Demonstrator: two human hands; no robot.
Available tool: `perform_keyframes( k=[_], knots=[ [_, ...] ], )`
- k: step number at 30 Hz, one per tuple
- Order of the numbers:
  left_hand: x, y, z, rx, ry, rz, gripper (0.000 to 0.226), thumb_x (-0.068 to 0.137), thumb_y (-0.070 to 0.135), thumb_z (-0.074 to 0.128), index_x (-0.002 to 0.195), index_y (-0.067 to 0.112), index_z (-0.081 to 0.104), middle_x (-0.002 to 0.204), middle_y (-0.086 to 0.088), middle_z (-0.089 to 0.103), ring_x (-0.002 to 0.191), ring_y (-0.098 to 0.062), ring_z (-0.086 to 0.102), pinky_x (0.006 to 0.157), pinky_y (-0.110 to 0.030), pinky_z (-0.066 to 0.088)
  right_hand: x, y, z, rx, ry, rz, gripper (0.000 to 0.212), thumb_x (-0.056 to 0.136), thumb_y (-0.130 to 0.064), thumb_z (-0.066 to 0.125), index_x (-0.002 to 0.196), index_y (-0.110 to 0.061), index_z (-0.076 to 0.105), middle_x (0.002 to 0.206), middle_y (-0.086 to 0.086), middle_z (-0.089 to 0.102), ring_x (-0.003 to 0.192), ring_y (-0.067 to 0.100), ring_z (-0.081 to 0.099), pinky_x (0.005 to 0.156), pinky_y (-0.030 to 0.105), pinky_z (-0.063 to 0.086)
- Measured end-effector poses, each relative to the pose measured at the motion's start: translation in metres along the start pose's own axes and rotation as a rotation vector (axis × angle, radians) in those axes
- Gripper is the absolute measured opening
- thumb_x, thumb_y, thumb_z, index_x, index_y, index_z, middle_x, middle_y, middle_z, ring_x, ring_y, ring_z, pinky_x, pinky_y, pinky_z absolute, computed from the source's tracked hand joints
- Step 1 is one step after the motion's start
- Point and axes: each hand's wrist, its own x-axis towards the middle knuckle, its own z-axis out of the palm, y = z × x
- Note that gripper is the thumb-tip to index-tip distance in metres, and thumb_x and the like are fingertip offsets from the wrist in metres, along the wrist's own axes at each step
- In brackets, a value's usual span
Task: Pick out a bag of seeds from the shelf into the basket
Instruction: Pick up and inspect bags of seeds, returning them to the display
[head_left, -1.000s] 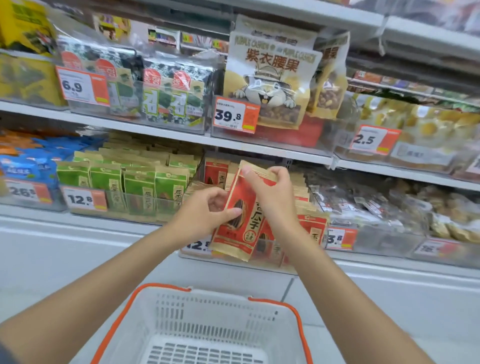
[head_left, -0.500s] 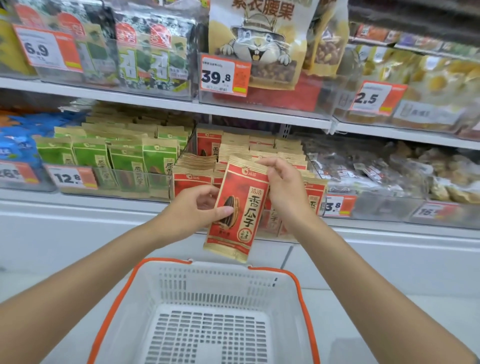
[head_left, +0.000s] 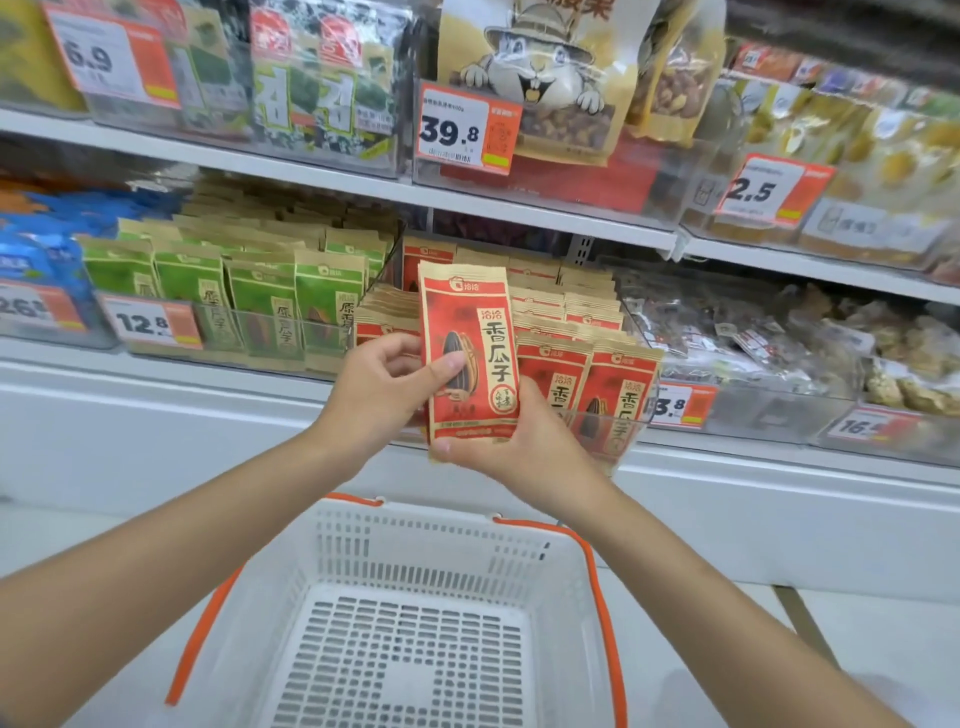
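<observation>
A person's 2 hands hold 1 red bag of seeds (head_left: 470, 358) upright in front of a shop shelf (head_left: 208, 374), clear of the rows it stands before and above the far rim of a white basket (head_left: 431, 530) with orange handles that sits below both wrists. The left hand (head_left: 382, 387) pinches the bag's left edge, thumb pressed on the printed seed on the front and fingers curled behind. The right hand (head_left: 524, 447) grips the bag from underneath, thumb laid along the bottom seam and fingers out of sight behind the pack. Directly behind the hands and to the right of them, matching red bags (head_left: 587, 374) stand packed in rows in a clear bin. To the left of the left hand, green bags (head_left: 260, 301) fill the next bin, fronted by a price tag reading 12.8 (head_left: 150, 325). Above the hands, on the next shelf up, a large yellow bag with a cartoon animal in a hat (head_left: 535, 67) stands behind a tag reading 39.8 (head_left: 467, 130), with dark green packs (head_left: 311, 88) to its left. Clear packets of snacks (head_left: 753, 332), too blurred to identify, lie farther right of the right hand.
</observation>
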Motion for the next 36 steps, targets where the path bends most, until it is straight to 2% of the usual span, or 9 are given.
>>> perform_keyframes(
  k=[3,7,10,14,20,25,28,31,36],
  knots=[
    [0.000,-0.001,-0.002,0.034,-0.014,0.008,0.020,0.086,0.025,0.074,0.102,0.015,0.068,0.083,-0.002,0.076,0.073,-0.014,0.075,0.059,-0.027,0.060,0.002,-0.002,-0.003,-0.065,0.000,0.026,0.057,0.076,-0.031,0.084,0.116,-0.027,0.045,0.099,-0.014,0.065,0.088,0.004,0.063,0.081,0.028,0.051],
    [0.002,-0.002,-0.009,0.063,-0.022,0.000,0.017,0.089,0.029,0.070,0.103,0.019,0.068,0.090,-0.001,0.078,0.081,-0.016,0.075,0.071,-0.032,0.061,0.006,-0.002,-0.017,0.093,-0.162,0.025,0.041,0.088,-0.002,0.070,0.121,-0.017,0.051,0.098,0.005,0.073,0.072,0.016,0.066,0.068,0.028,0.057],
    [0.003,-0.004,-0.011,0.071,-0.030,0.012,0.016,0.090,0.029,0.068,0.104,0.020,0.069,0.092,-0.001,0.078,0.083,-0.016,0.075,0.074,-0.034,0.061,0.010,-0.001,-0.029,0.158,-0.270,0.026,0.047,0.091,0.009,0.062,0.132,-0.012,0.051,0.110,0.016,0.073,0.092,0.032,0.071,0.074,0.028,0.060],
    [0.002,-0.003,-0.011,0.098,-0.046,0.068,0.010,0.094,0.027,0.064,0.101,0.025,0.070,0.089,0.006,0.078,0.081,-0.009,0.074,0.064,-0.021,0.058,0.011,0.001,-0.041,0.194,-0.369,-0.001,0.057,0.091,0.014,0.058,0.140,-0.013,0.048,0.117,0.014,0.072,0.107,0.032,0.069,0.081,0.030,0.059],
    [0.001,0.002,-0.007,0.135,-0.078,0.082,0.026,0.094,0.036,0.061,0.117,0.045,0.051,0.096,0.003,0.071,0.085,-0.008,0.072,0.065,-0.028,0.061,0.006,-0.004,-0.040,0.248,-0.347,-0.089,0.054,0.087,0.006,0.068,0.135,-0.017,0.057,0.112,0.013,0.073,0.102,0.027,0.070,0.088,0.034,0.058],
    [-0.001,0.005,-0.004,0.135,-0.272,0.035,0.072,0.076,0.066,0.070,0.139,0.046,0.041,0.114,0.017,0.069,0.109,-0.005,0.067,0.089,-0.032,0.057,0.003,-0.006,-0.023,0.115,-0.213,-0.195,0.070,0.078,-0.019,0.082,0.137,-0.037,0.050,0.116,0.009,0.069,0.100,0.018,0.069,0.098,0.033,0.054],
    [0.001,0.006,-0.006,0.071,-0.339,-0.036,0.073,0.075,0.053,0.073,0.142,0.040,0.046,0.121,0.008,0.069,0.113,-0.014,0.067,0.099,-0.043,0.053,0.002,-0.005,-0.020,0.129,-0.273,-0.181,0.085,0.067,-0.036,0.084,0.137,-0.049,0.037,0.127,-0.014,0.058,0.118,0.004,0.059,0.103,0.028,0.049],
    [0.002,0.006,-0.010,0.024,-0.400,-0.121,0.078,0.078,0.049,0.080,0.146,0.036,0.044,0.127,0.003,0.068,0.117,-0.020,0.065,0.104,-0.052,0.047,0.000,-0.005,-0.022,0.161,-0.343,-0.152,0.093,0.063,-0.041,0.082,0.135,-0.057,0.025,0.122,-0.034,0.045,0.128,0.007,0.053,0.104,0.027,0.047],
    [0.002,0.004,-0.013,-0.066,-0.469,-0.185,0.067,0.081,0.035,0.074,0.143,0.032,0.049,0.123,-0.002,0.071,0.112,-0.022,0.068,0.090,-0.043,0.057,0.000,-0.005,-0.029,0.180,-0.381,-0.121,0.083,0.078,-0.019,0.081,0.129,-0.059,0.029,0.117,-0.028,0.048,0.119,0.013,0.062,0.083,0.018,0.055]
  ],
)
